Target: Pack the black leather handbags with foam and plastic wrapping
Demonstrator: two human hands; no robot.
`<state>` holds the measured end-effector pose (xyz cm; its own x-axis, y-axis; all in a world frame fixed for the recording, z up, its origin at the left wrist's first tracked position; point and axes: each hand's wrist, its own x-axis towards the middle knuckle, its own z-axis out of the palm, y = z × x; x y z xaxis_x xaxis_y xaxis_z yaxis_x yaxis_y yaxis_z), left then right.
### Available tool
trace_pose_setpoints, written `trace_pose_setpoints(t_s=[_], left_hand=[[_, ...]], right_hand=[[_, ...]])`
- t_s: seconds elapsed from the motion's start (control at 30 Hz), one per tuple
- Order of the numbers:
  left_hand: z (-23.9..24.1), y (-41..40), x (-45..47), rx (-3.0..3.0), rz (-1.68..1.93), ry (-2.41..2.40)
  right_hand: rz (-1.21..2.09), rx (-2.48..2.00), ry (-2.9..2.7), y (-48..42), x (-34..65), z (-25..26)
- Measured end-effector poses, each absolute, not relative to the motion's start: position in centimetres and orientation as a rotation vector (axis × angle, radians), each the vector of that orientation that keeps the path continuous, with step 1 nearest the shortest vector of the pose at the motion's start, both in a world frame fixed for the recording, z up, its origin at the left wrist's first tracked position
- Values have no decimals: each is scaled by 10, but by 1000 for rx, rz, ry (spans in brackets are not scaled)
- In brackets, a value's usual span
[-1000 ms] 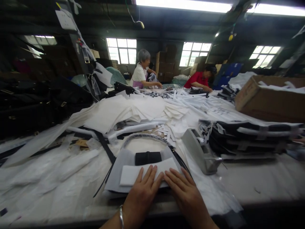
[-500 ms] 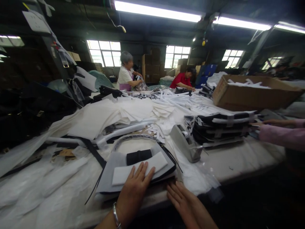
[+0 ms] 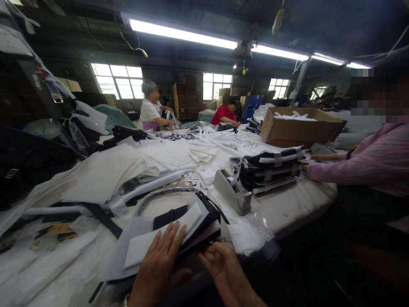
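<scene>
A black handbag [image 3: 211, 209] lies on the table in front of me, partly covered by a pale sheet [image 3: 123, 251], its wrapped handle [image 3: 166, 190] arching away from me. Across it rests a white padding strip [image 3: 139, 247], beside a small black folded piece [image 3: 169, 216]. My left hand [image 3: 159, 256] lies over the strip with straight fingers, its thumb low by the bag's front edge. At the bag's near right corner is my right hand [image 3: 220, 264], its fingers bent and pinched together. What they hold, if anything, is hidden.
A grey tape dispenser [image 3: 232, 192] stands right of the bag, before a stack of wrapped black bags [image 3: 271, 168]. A co-worker's pink sleeve [image 3: 354, 164] reaches in there. White sheets [image 3: 105, 170] lie behind on the left; a cardboard box [image 3: 297, 130] stands at the back right.
The view has swung right, bringing more of the pink-sleeved co-worker in. The bag's right side is raised and tilted. My right hand's fingers have gone from stretched to bent at its edge.
</scene>
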<state>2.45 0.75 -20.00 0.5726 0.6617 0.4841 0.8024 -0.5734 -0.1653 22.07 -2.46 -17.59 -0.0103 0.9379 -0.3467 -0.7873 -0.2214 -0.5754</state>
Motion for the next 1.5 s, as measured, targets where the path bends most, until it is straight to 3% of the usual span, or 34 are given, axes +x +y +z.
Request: trace_pose_setpoints(t_s=[0.2,0.3,0.37,0.47,0.53,0.7,1.5], left_hand=[[-203,9,21,-2284,-663,-1151],[-202,10,20,-2302,-682,-1152],[-200,10,20,-2317,-683,-1185],[-199,11,18,-2326,-680,-1246],[-198,12,16,-2337,-679,-1284],[-194,13,14,-2352,-696,-1341],[-181,12,16,-2377,-786,-1486]], right_hand=[[1622,-774,-426,-29,218,-160],[1607,-971,-767,-30,240,-159],[1378,-1216,-1152,-28,268,-165],[699,-1459,-1604,-18,320,-175],[502,-1509,-1806,-7,349,-180],[547,-1528,-2039,19,377,-187],[756,-1575,-1870,45,368,-165]])
